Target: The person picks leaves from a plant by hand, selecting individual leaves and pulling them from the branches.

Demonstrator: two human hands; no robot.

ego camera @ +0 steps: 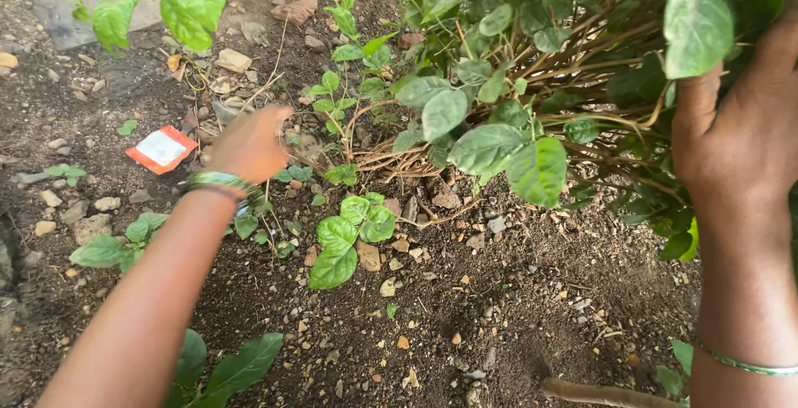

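Note:
My left hand (249,144) reaches out low over the soil towards the base of a leafy shrub (532,84), with green bangles at the wrist. Its fingers point away from me and are blurred, so a grip cannot be made out; small weeds (293,174) stand right by it. My right hand (736,138) is raised at the right, fingers pushed into the shrub's branches and leaves, holding them back. A thin green bangle (748,365) circles that wrist.
Dark stony soil (465,308) covers the ground. An orange and white wrapper (162,149) lies left of my left hand. Small green seedlings (353,229) grow in the middle. A flat grey stone (62,13) lies at the top left.

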